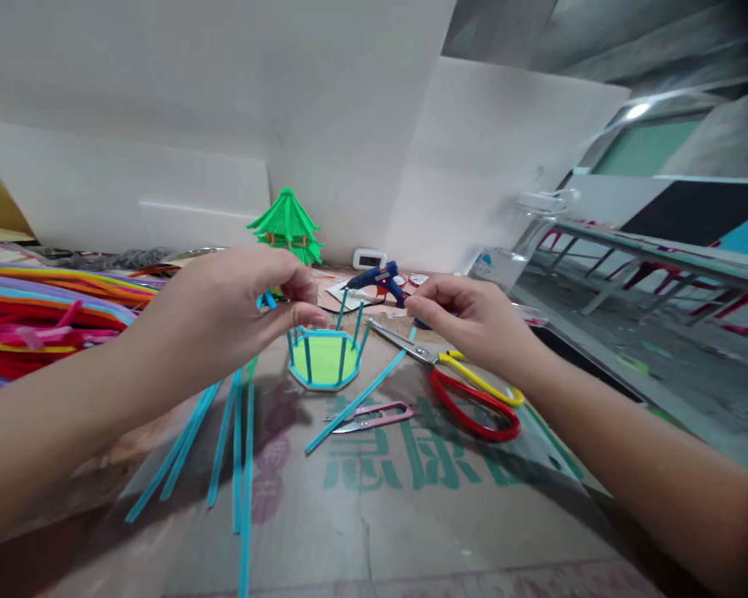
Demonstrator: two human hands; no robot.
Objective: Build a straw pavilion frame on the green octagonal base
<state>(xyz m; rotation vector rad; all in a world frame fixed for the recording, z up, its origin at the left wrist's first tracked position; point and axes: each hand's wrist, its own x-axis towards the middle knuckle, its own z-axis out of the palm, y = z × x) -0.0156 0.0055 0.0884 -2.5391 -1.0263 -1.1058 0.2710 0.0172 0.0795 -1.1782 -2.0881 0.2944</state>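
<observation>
A small hexagonal base (324, 359) of light-green card edged in blue stands on the cardboard, with several short blue posts rising from its rim. My left hand (237, 303) is curled just left of it, fingers pinched on a short blue stick piece (268, 301) at the base's near-left post. My right hand (467, 320) hovers to the right, fingers closed in a pinch beside the blue glue gun (383, 281); what it holds is not clear.
Long blue sticks (237, 440) lie on the cardboard (411, 515). Pink thread snips (367, 415) and red-and-yellow scissors (474, 390) lie near the base. Piled coloured pipe cleaners (43, 316) fill the left. A green paper pagoda (287, 224) stands behind.
</observation>
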